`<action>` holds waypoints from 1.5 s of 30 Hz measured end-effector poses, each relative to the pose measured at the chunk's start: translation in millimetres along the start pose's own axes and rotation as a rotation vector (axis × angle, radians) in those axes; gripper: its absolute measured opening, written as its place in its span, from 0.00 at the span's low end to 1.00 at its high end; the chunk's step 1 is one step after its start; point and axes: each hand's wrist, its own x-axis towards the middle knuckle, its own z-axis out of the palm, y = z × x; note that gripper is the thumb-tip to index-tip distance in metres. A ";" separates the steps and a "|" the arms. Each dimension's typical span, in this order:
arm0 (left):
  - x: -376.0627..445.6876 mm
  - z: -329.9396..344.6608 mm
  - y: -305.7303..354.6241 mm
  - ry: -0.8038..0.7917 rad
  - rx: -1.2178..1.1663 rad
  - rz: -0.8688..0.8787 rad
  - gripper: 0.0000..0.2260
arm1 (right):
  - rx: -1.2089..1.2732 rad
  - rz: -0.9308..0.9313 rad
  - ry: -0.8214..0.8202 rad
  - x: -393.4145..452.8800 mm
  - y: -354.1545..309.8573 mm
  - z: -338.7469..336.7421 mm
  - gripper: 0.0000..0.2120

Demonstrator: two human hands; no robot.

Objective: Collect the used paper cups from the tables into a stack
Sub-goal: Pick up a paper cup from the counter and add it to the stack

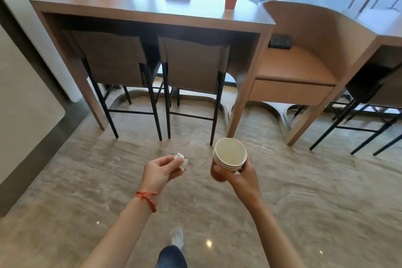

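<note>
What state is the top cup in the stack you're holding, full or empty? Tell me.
Empty. The top cup of the stack in the right hand shows a bare pale inside down to the bottom, with no liquid visible.

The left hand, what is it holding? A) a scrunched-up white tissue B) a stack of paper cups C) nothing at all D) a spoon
A: the left hand pinches a crumpled white tissue in its fingers, while the stack of paper cups sits in the right hand.
</note>
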 end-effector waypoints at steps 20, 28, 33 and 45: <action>320.9 143.8 181.0 -0.239 0.038 0.132 0.09 | 0.059 -0.128 0.069 360.1 -100.5 22.3 0.30; 417.4 231.4 242.0 -0.249 0.036 0.267 0.08 | 0.080 -0.240 0.064 497.4 -136.6 -4.2 0.35; 469.0 289.6 285.4 -0.258 -0.004 0.309 0.13 | 0.106 -0.298 0.044 589.0 -165.0 -28.1 0.38; 579.9 344.9 346.4 -0.242 -0.047 0.345 0.14 | 0.078 -0.379 0.074 752.9 -221.7 -31.4 0.34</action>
